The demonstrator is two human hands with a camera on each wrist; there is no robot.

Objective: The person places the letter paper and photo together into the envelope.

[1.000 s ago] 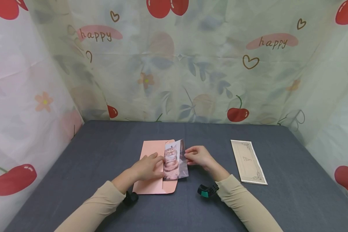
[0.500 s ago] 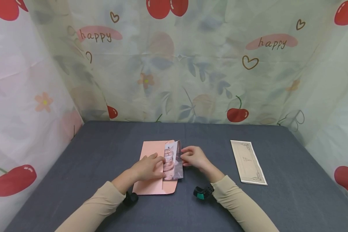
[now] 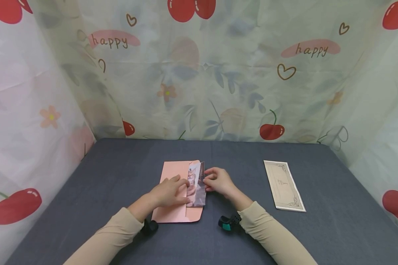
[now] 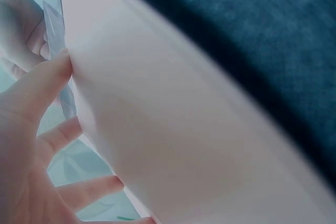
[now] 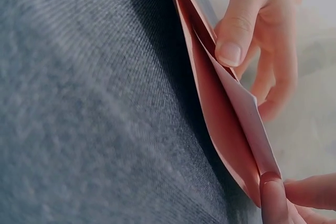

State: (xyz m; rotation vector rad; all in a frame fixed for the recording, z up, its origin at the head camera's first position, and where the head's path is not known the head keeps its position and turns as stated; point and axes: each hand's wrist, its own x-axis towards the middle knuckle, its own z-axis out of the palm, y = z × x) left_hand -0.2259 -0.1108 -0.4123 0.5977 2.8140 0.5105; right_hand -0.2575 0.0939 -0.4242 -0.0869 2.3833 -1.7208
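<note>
The picture card (image 3: 194,189) lies part-way inside the pink envelope (image 3: 172,168), its outer strip showing over the flap, beyond the pocket's edge. From here, we judge the pocket's edge to be the main hazard: if the card meets it at a slant, a corner could catch and crease, or the thin paper could buckle. The right wrist view shows us a gap between the card and the pink paper beneath, so uneven pressure might bow the card. The greyish leaf (image 3: 200,192) at its outer side could fold back if pushed alone. We would also expect the envelope to skid on the table (image 3: 136,165) should the left hand (image 3: 168,192) press too lightly, while pressing too hard might pinch the pocket against the card. That hand comes in from the lower left, laid across the envelope with fingers spread and tips at the pocket's edge; how firmly it bears down, we cannot tell. The right hand (image 3: 219,182) reaches in from the lower right, its forearm angled inward, thumb and finger pinching the card's outer edge. We see the tan booklet (image 3: 284,186) well apart, to the right.
</note>
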